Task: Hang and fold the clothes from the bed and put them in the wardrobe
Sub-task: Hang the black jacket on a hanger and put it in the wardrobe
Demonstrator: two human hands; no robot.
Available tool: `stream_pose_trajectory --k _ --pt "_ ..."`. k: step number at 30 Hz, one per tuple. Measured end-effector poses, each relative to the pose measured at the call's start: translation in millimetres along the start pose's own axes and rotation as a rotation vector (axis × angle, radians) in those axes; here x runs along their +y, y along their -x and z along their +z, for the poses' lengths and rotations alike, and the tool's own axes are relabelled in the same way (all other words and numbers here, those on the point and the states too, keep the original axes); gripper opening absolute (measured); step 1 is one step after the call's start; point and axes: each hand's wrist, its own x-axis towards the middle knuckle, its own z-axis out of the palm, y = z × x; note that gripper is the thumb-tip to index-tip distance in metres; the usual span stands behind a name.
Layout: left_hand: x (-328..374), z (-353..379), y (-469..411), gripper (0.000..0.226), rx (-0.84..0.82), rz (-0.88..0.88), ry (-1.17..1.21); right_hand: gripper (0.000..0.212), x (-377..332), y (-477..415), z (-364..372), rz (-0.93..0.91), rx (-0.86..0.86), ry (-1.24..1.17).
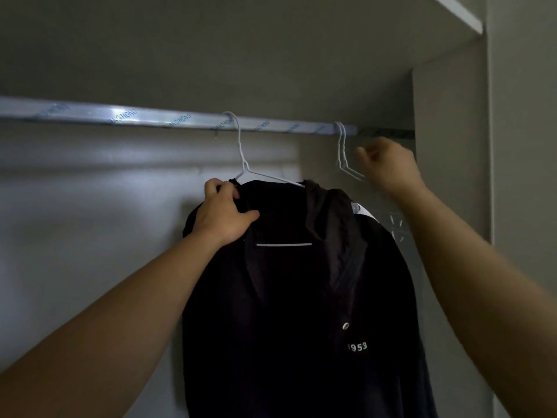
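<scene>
A black shirt [289, 297] with "1953" on its chest hangs on a white wire hanger [241, 155], whose hook sits over the wardrobe rail [168, 117]. My left hand [224, 211] grips the shirt's left shoulder at the hanger's end. Further right, empty white wire hangers [343, 152] hang from the same rail. My right hand [388, 164] is raised beside them with fingers curled; it is blurred, and I cannot tell whether it holds a hanger.
The wardrobe's back wall [90, 221] is behind the rail. A side panel [449, 146] closes the space on the right, and a shelf edge [458, 10] runs above. A patterned grey garment [398, 227] shows behind the shirt.
</scene>
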Motion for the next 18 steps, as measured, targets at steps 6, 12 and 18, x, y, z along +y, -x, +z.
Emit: stream_pose_trajectory --k 6,12,18 --pt "6.7 19.1 -9.0 0.045 0.009 0.015 0.002 0.077 -48.7 99.7 -4.1 -0.124 -0.094 0.188" --pt "11.1 36.5 -19.6 0.044 0.018 0.032 0.007 0.054 -36.8 79.6 23.2 -0.195 -0.160 0.462" --pt "24.4 56.5 -32.0 0.038 -0.031 0.088 0.042 0.038 -38.0 45.6 53.4 -0.285 -0.056 0.450"
